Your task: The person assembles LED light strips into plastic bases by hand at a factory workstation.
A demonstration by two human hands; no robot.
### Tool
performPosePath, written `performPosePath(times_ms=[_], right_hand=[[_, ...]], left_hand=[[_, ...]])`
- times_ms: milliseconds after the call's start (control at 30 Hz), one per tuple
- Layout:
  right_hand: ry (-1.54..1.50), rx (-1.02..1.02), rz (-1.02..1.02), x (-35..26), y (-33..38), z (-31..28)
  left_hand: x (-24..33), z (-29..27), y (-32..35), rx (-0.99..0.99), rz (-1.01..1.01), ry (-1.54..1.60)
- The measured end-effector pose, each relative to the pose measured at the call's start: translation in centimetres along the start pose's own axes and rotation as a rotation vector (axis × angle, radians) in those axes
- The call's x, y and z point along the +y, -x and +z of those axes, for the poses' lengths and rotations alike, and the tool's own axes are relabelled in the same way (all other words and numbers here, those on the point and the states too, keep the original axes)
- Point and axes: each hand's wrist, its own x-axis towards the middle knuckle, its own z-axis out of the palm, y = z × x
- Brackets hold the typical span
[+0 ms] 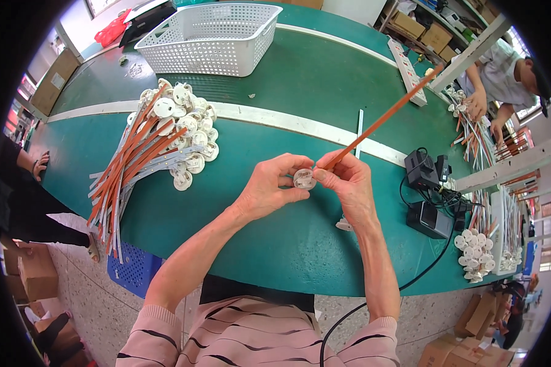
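Over the green table, my left hand (264, 188) is closed on a small round whitish disc (304, 179), pinched between thumb and fingers. My right hand (352, 182) pinches the lower end of a long orange-brown flat strip (389, 115) right beside the disc. The strip slants up to the right. Whether strip and disc are joined is hidden by the fingertips. Beyond my right hand a thin pale strip (360, 125) lies on the table. A white round piece (343, 224) shows partly behind my right wrist. To the left lies a pile of strips (127, 162) with white discs (190, 122).
A white perforated basket (205, 52) stands at the back. Black adapters with cables (422, 171) and a dark box (430, 220) sit at right, near more white discs (474, 254). A power strip (406, 70) lies far right. A co-worker (502, 76) handles strips there.
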Motion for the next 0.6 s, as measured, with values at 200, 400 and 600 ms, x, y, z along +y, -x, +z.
performPosePath(times_ms=[200, 400, 600], right_hand=[[0.008, -0.010, 0.027, 0.3, 0.1, -0.1], [0.025, -0.066, 0.048, -0.7, 0.3, 0.0], [0.071, -0.149, 0.060, -1.2, 0.7, -0.2]], left_hand=[[0.2, -0.2, 0.0, -0.023, -0.067, 0.072], [0.6, -1.3, 0.1, -0.143, -0.032, 0.172], [0.4, -1.4, 0.0, -0.197, -0.102, 0.191]])
